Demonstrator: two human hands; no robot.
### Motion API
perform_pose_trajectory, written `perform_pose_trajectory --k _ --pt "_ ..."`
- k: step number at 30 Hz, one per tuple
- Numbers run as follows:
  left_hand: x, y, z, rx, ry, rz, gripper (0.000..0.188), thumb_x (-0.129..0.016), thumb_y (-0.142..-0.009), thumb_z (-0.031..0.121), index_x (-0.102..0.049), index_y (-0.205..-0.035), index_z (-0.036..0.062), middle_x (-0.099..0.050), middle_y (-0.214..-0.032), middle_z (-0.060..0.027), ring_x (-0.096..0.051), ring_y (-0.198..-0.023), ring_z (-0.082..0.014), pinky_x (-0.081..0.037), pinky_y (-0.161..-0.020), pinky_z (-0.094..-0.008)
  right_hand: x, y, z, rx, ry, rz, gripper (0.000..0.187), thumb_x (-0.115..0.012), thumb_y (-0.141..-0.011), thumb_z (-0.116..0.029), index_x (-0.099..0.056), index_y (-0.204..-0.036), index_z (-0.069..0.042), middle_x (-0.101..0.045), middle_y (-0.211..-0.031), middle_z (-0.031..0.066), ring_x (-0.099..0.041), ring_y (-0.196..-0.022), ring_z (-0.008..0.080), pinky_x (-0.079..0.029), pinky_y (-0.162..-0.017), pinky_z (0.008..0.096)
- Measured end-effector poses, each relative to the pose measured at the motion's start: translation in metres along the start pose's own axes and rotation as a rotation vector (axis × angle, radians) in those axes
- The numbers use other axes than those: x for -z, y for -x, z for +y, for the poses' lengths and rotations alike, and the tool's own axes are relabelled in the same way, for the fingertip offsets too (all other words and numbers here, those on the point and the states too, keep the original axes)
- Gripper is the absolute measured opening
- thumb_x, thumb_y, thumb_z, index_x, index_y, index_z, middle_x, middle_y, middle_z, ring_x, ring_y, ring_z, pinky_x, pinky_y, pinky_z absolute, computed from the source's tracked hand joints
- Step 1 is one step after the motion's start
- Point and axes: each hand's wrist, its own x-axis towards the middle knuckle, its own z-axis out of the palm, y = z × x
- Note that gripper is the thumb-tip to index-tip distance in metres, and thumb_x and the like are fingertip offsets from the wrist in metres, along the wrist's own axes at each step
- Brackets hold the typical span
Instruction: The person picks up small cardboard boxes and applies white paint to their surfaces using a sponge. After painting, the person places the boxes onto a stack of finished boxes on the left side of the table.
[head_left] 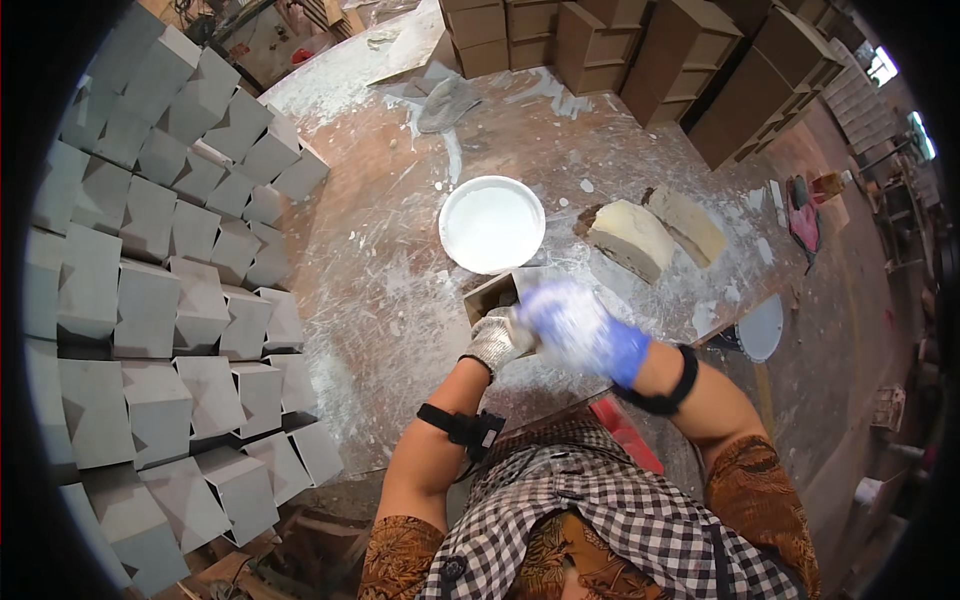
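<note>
My left hand (497, 340), in a white knit glove, grips a small open brown box (487, 294) at the table's near side. My right hand (578, 325), in a blue glove smeared with white, is at the same box. Motion blurs that hand, so its fingers and anything in them cannot be made out. Just beyond the box stands a round white tub (443, 228) full of white, creamy stuff. To its right lie two thick yellowish blocks (632, 238), rough and dark along one edge.
Stacked grey-white open boxes (150, 305) line the left side. Piles of brown boxes (590, 50) stand at the far edge of the white-stained table (375, 260). A whitish cloth-like lump (446, 105) lies far back. A pale round bucket top (760, 328) shows beyond the table's right edge.
</note>
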Motion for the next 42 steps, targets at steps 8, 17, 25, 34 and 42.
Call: perform_pose_trajectory --k 8,17,25,34,42 --pt "0.018 0.017 0.000 -0.002 -0.136 -0.092 0.043 -0.053 -0.086 0.038 -0.061 -0.117 0.0092 -0.065 -0.104 -0.0202 -0.064 -0.095 -0.0345 -0.053 -0.075 -0.0485 -0.017 0.052 0.056 -0.120 -0.479 0.279 0.035 -0.067 -0.067 -0.006 -0.061 -0.102 -0.008 -0.060 -0.093 0.0109 -0.060 -0.095 0.0259 -0.049 -0.084 0.0361" --pt "-0.001 0.016 -0.029 -0.198 -0.224 0.104 0.037 -0.056 -0.084 0.035 -0.063 -0.109 0.0094 -0.064 -0.097 -0.0195 -0.063 -0.088 -0.0346 -0.052 -0.069 -0.0462 -0.076 -0.004 0.100 -0.161 -0.685 0.405 0.025 -0.061 -0.073 -0.006 -0.059 -0.098 -0.006 -0.059 -0.096 0.0099 -0.059 -0.089 0.0226 -0.051 -0.080 0.0328" --pt "-0.010 0.012 -0.045 -0.205 -0.372 0.052 0.032 -0.057 -0.084 0.027 -0.064 -0.107 0.0073 -0.065 -0.098 -0.0189 -0.064 -0.084 -0.0331 -0.053 -0.067 -0.0444 -0.084 0.120 0.030 0.026 -0.330 0.206 0.025 -0.064 -0.074 -0.002 -0.061 -0.098 -0.007 -0.059 -0.081 0.0064 -0.058 -0.077 0.0242 -0.048 -0.073 0.0352" --pt "0.015 0.032 -0.028 0.118 0.608 -0.144 0.028 -0.055 -0.087 0.021 -0.062 -0.107 0.0024 -0.066 -0.100 -0.0167 -0.064 -0.087 -0.0297 -0.052 -0.071 -0.0390 -0.026 0.038 0.029 -0.062 -0.174 0.459 0.037 -0.072 -0.066 -0.008 -0.062 -0.101 -0.010 -0.061 -0.087 0.0109 -0.060 -0.085 0.0292 -0.049 -0.078 0.0364" --pt "0.016 0.047 -0.014 -0.044 -0.068 0.046 0.035 -0.055 -0.089 0.033 -0.062 -0.111 0.0062 -0.066 -0.100 -0.0156 -0.064 -0.091 -0.0291 -0.052 -0.075 -0.0406 -0.080 0.036 0.048 0.112 -1.792 0.127 0.020 -0.060 -0.080 -0.006 -0.060 -0.099 0.000 -0.060 -0.091 0.0100 -0.060 -0.084 0.0220 -0.050 -0.081 0.0382"
